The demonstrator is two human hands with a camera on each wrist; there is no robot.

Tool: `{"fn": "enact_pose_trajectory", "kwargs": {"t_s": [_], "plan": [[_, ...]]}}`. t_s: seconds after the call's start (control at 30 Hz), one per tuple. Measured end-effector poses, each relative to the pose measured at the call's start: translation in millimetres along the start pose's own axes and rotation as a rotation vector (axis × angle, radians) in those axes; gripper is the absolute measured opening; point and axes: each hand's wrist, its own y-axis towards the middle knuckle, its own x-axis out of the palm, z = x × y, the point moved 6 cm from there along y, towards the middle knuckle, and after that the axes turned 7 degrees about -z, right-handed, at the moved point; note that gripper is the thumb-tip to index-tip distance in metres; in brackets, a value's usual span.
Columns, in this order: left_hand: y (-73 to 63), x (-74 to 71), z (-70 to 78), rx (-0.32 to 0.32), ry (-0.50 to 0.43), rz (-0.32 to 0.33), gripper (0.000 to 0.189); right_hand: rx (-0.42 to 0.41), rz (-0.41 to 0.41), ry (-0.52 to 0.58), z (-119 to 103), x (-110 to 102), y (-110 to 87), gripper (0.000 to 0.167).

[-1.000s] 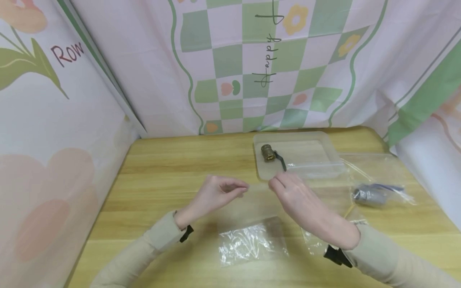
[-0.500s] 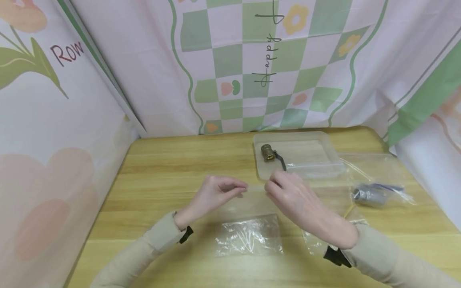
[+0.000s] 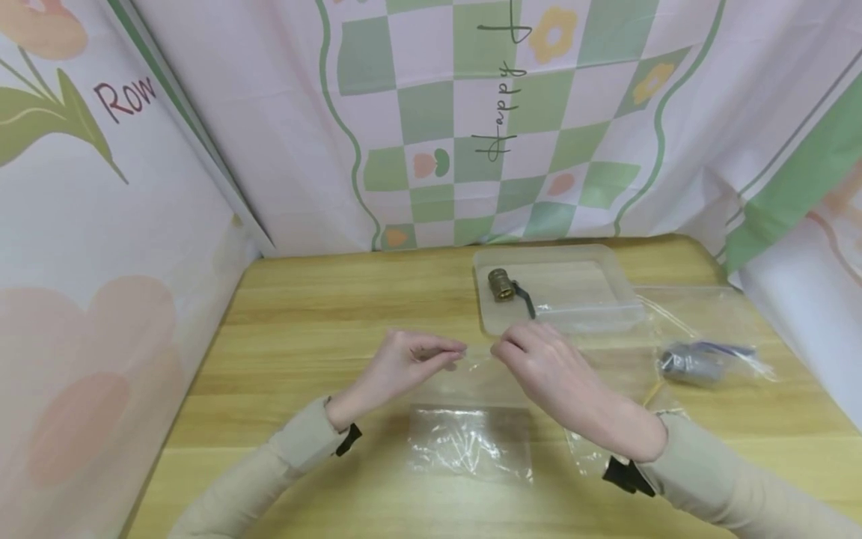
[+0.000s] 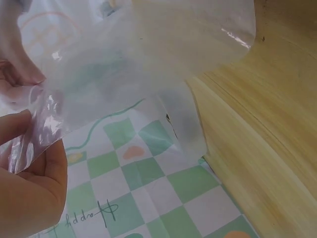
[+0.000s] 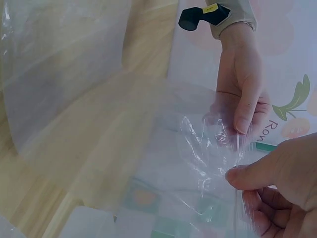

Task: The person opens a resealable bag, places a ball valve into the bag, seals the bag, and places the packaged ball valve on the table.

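My left hand (image 3: 400, 370) and right hand (image 3: 566, 378) pinch the top edge of a clear plastic zip bag (image 3: 470, 445) a short way apart. The bag hangs down over the wooden table, and nothing shows inside it. In the right wrist view the right thumb (image 5: 255, 174) presses on the zip strip, with the left hand (image 5: 242, 84) gripping the same strip farther along. The left wrist view has the bag's film (image 4: 99, 74) stretching away from the left fingers (image 4: 15, 126), its edge crumpled near them.
A translucent tray (image 3: 622, 281) at the back holds a brass ball valve (image 3: 501, 286) with a dark lever. To the right lies a clear bag with a grey pipe-like fitting (image 3: 694, 365). Another clear bag (image 3: 584, 453) lies partly under the right forearm. Printed curtains (image 3: 424, 112) enclose the table.
The right hand has slid slightly left along the bag's top edge, closer to the left hand. The left hand has barely moved, and the bag's lower part has swayed.
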Motion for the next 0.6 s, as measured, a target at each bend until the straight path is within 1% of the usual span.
{"fn": "enact_pose_trajectory", "kwargs": {"t_s": [0.17,0.23,0.37,0.6], "plan": [[-0.6,-1.6,-0.8,-0.041,0.021,-0.004,0.023,-0.018,-0.017,-0.03,-1.7,0.2,0.2,0.026],[-0.5,-2.4,-1.6,-0.071,0.02,-0.011,0.024,-0.03,-0.019,-0.041,-2.6,0.5,0.1,0.026],[0.2,-2.6,-2.9,-0.131,0.002,-0.047,0.019,-0.063,-0.006,-0.053,-5.4,0.7,-0.2,0.026],[0.3,-3.2,-3.0,-0.173,0.051,-0.117,0.014,-0.106,0.002,-0.058,-9.8,0.6,-0.9,0.025]]}}
